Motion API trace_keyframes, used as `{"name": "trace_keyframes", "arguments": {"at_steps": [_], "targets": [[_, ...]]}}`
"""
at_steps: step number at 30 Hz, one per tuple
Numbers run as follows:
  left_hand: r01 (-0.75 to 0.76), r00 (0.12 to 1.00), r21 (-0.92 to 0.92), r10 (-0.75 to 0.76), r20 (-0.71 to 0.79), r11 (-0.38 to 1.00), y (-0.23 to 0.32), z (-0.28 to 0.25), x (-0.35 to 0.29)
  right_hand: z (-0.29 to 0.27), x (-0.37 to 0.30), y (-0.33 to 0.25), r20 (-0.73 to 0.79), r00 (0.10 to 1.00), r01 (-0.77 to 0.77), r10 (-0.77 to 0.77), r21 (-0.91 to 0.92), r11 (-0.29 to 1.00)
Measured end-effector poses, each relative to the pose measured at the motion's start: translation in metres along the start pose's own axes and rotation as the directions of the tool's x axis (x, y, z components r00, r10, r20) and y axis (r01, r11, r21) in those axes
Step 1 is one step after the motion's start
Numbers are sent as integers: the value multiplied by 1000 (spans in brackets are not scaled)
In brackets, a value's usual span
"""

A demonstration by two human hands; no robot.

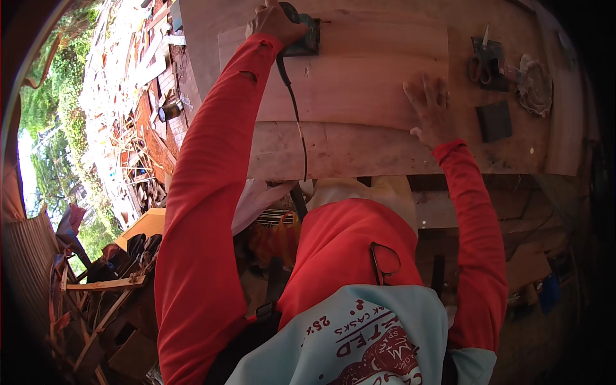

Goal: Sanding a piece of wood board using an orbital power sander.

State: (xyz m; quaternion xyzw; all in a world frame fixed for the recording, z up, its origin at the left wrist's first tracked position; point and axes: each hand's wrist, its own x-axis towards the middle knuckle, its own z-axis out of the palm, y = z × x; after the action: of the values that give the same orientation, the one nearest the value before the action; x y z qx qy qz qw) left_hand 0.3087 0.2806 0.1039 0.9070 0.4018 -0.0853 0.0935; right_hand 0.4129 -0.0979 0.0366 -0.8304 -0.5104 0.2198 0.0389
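My left hand [272,24] is wrapped round a dark green power sander [310,40]. The sander rests on the left part of a pale reddish wooden board [378,77], and its black cord [296,115] trails down toward the table's near edge. My right hand [431,110] lies flat with fingers spread on the board's right end, holding nothing. Part of the sander is hidden by my left hand and cut off by the top of the picture.
Right of the board, scissors [476,69], a dark square sheet [494,122] and a pale, crumpled ring-shaped thing [534,86] lie on the worktable [359,151]. Wood scraps [144,83] cover the ground at far left. Broken timber [106,282] leans at lower left.
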Motion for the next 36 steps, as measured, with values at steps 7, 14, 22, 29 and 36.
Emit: {"name": "trace_keyframes", "arguments": {"at_steps": [7,14,22,29,36], "targets": [[26,1000,-1,-26,-17,1000,10,6,4,-2,-2,2,5,1000,-26,26,-37,999],[-37,999,25,37,-13,999,33,9,-16,1,0,0,1,1000,-24,24,6,1000],[-26,1000,25,26,-5,999,64,9,-18,5,-3,1,-46,999,-16,19,55,998],[-42,999,-23,42,8,999,82,11,-8,4,1,4,-43,999,-15,18,68,998],[-94,994,12,93,59,995,102,2,-4,7,-3,0,-66,997,-31,38,100,994]]}}
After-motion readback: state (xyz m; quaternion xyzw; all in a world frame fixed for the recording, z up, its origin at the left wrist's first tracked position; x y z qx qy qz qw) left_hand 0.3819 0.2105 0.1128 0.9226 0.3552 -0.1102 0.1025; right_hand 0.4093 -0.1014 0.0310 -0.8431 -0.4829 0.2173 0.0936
